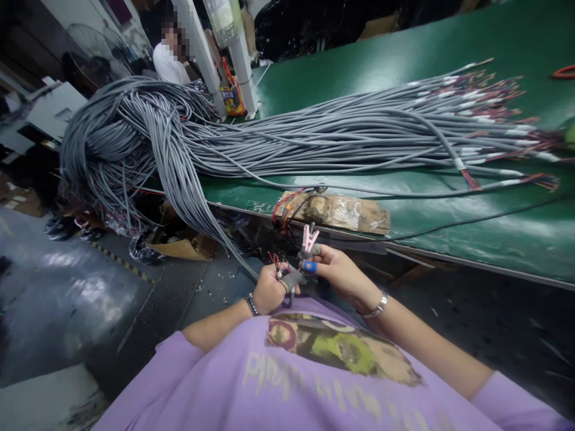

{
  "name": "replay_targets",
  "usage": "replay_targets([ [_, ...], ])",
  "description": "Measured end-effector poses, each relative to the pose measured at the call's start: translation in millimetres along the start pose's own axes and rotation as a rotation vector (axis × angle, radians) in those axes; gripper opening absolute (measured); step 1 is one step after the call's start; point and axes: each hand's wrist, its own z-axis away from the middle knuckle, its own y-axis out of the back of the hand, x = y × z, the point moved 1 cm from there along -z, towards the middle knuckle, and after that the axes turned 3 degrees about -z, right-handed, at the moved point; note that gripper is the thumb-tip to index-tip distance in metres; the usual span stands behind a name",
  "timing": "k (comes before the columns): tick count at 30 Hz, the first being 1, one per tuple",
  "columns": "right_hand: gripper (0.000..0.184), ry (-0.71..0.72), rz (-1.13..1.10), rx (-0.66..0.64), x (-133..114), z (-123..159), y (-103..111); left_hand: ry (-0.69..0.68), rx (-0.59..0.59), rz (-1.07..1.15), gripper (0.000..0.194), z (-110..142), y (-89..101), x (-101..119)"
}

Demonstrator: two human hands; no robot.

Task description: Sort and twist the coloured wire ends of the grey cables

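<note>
My left hand (271, 290) is closed around the end of a grey cable (290, 296), low in front of my body. Thin red and dark wires (277, 261) fan out above its fingers. Close on the right, my right hand (342, 274) pinches with thumb and index finger near those wires. Blue tape (309, 267) wraps one of its digits, and grey coverings show on fingertips of both hands. What lies inside the pinch is too small to make out. A pink clip (309, 239) with spread arms shows right above these fingertips; whether they touch it, I cannot tell.
A thick bundle of grey cables (323, 137) with stripped ends lies along the green table (471, 233) and hangs over its left end. A worn wooden board (354, 214) sits at the near edge. Behind stand white posts (245, 75) and a person (171, 60).
</note>
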Motion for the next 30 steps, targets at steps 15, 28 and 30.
replay_targets([
  [15,0.022,0.031,0.105,-0.028,-1,0,-10,0.029,-0.101,-0.065,0.044,-2,-3.2,-5],
  [28,0.022,-0.09,-0.275,0.067,11,-6,2,0.016,0.076,0.18,0.042,-3,-1.2,-20],
  [30,0.02,-0.082,-0.293,0.069,10,-8,6,0.044,0.1,0.212,0.044,-3,-2.4,-15],
])
